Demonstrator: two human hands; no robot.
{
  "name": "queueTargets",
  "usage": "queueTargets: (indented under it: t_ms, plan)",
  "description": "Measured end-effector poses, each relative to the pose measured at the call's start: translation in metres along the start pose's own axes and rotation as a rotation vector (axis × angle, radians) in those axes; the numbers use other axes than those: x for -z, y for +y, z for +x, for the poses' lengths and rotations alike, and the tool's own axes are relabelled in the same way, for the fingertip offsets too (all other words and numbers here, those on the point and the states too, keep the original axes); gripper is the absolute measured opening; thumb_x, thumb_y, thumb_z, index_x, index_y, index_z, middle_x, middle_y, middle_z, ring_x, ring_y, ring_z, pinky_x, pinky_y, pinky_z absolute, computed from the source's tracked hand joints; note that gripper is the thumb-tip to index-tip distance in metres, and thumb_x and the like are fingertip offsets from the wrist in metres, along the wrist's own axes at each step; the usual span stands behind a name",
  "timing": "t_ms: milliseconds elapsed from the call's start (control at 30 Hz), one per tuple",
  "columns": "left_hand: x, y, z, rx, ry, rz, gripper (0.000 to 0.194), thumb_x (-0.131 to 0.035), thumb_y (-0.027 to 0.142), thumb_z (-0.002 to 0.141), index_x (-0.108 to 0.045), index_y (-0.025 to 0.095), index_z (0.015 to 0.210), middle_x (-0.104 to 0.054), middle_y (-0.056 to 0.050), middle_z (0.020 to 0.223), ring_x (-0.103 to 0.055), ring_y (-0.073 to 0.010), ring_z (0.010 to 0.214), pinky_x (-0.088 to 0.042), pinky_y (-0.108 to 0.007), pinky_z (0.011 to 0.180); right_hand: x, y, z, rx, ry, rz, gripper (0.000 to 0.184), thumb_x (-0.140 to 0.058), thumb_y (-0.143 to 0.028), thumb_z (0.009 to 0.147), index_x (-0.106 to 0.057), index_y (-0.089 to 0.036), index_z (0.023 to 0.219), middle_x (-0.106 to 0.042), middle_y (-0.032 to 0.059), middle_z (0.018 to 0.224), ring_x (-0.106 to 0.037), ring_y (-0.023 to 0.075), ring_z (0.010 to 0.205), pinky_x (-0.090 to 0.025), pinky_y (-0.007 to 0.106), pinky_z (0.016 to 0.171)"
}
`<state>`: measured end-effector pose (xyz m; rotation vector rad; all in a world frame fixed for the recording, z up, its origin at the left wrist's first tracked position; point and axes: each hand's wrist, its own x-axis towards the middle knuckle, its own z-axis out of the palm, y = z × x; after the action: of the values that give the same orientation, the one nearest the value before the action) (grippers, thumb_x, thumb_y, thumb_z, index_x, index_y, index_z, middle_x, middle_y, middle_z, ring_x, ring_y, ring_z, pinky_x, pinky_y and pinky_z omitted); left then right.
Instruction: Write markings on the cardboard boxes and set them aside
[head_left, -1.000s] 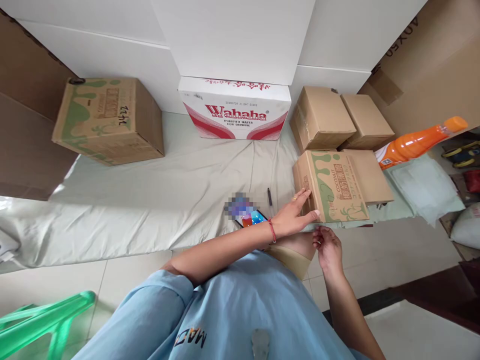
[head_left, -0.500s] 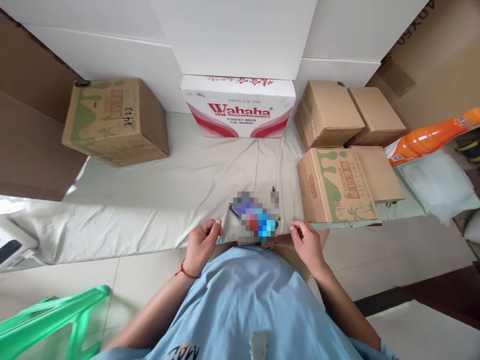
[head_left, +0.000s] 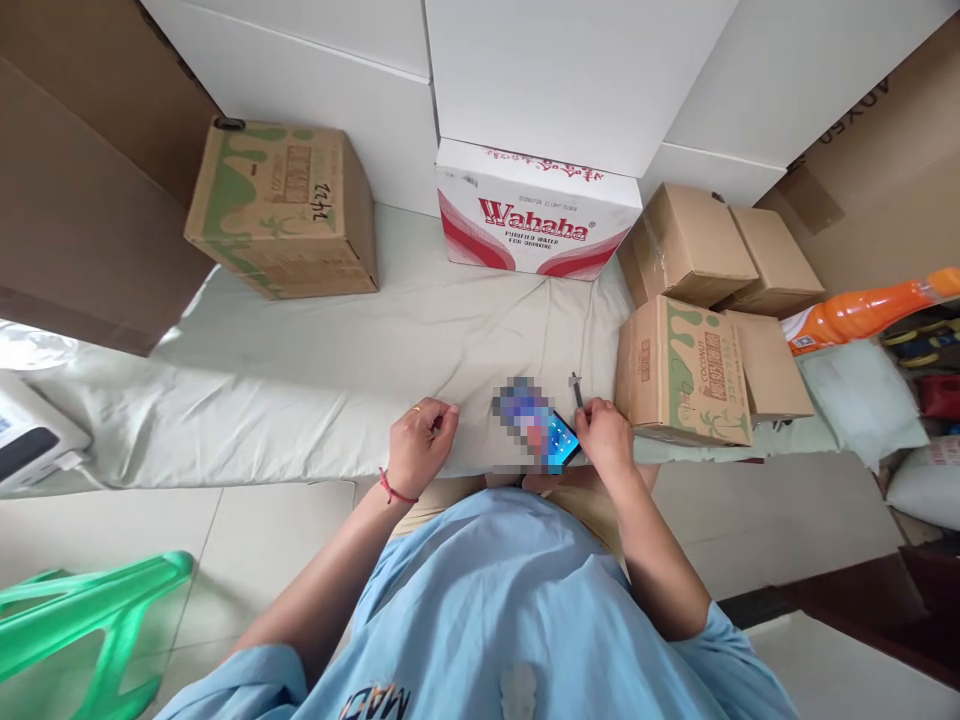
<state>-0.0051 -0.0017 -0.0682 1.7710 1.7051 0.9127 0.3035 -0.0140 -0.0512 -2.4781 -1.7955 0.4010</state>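
Cardboard boxes (head_left: 684,372) stand near the right hand (head_left: 604,437).

From our left hand (head_left: 422,440), bare surface (head_left: 420,345) lets us pass to the far edge between the left carton (head_left: 281,215) and the Wahaha box (head_left: 536,220). A phone (head_left: 563,437) at the near edge obstructs a straight slide between our hands; a pen (head_left: 578,391) lies just ahead of our right hand (head_left: 606,438). Rightward, the coconut carton (head_left: 686,370) blocks us along the near edge.

Wht panels (head_left: 555,70) behind, pale tile flr (head_left: 262,540), grn stool (head_left: 112,608).
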Motion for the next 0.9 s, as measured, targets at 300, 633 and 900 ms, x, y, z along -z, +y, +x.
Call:
queueTargets:
  t_ms: [300,633,900]
  plan:
    - [-0.016,-0.02,-0.002,-0.136,-0.08,0.0,0.031,-0.049,0.037,0.102,-0.057,0.024,0.075,-0.064,-0.005,0.074,-0.061,-0.0213,0.073,-0.044,-0.034,0.071,-0.002,0.03,-0.015,-0.104,0.121,-0.017,0.025,-0.054,-0.029,0.104,-0.074,-0.015,0.1,-0.08,0.0149,0.099,-0.072,0.0248,0.087,-0.044,0.033,0.079]
    - [-0.017,-0.023,-0.004,-0.175,-0.056,-0.017,0.033,-0.051,0.037,0.103,-0.057,0.024,0.074,-0.064,-0.007,0.076,-0.061,-0.0216,0.074,-0.046,-0.035,0.073,-0.013,0.055,-0.023,-0.101,0.267,0.061,0.035,-0.056,-0.043,0.103,-0.071,-0.014,0.116,-0.077,0.0149,0.101,-0.068,0.0269,0.088,-0.047,0.036,0.079]
    - [-0.008,-0.029,-0.011,-0.082,0.081,-0.094,0.015,-0.059,0.036,0.102,-0.065,0.023,0.109,-0.069,-0.003,0.089,-0.066,-0.0179,0.072,-0.057,-0.032,0.071,-0.047,0.017,-0.07,0.403,0.36,0.167,0.098,-0.058,-0.083,0.098,-0.041,-0.013,0.164,-0.065,0.0275,0.143,-0.059,0.0427,0.132,-0.051,0.063,0.109]
